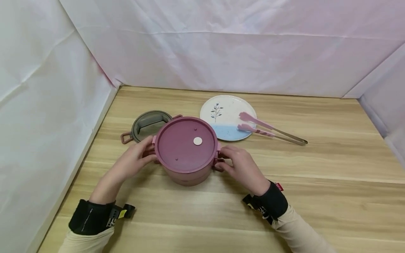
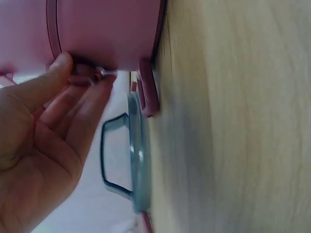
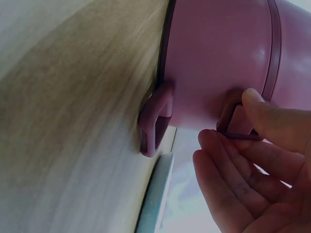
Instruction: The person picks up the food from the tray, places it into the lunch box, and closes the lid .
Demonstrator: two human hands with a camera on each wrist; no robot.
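A stacked maroon pot (image 1: 185, 151) stands upright on the wooden table, with a round white spot on its flat top. Its tiers meet at a seam, and small loop handles stick out at several heights. My left hand (image 1: 136, 158) is at its left side, pinching a middle loop handle (image 2: 82, 77) between thumb and fingers. On the opposite side, my right hand (image 1: 238, 165) holds the matching handle (image 3: 238, 121), thumb on top and fingertips beneath. Lower handles (image 3: 155, 119) near the table are untouched.
Behind the pot at left lies a grey see-through lid (image 1: 150, 123) with an arched grip and maroon side loops. A white and blue plate (image 1: 227, 117) sits behind at right. Pink-tipped tongs (image 1: 269, 130) lean across its edge. White cloth walls (image 1: 221, 52) border the table.
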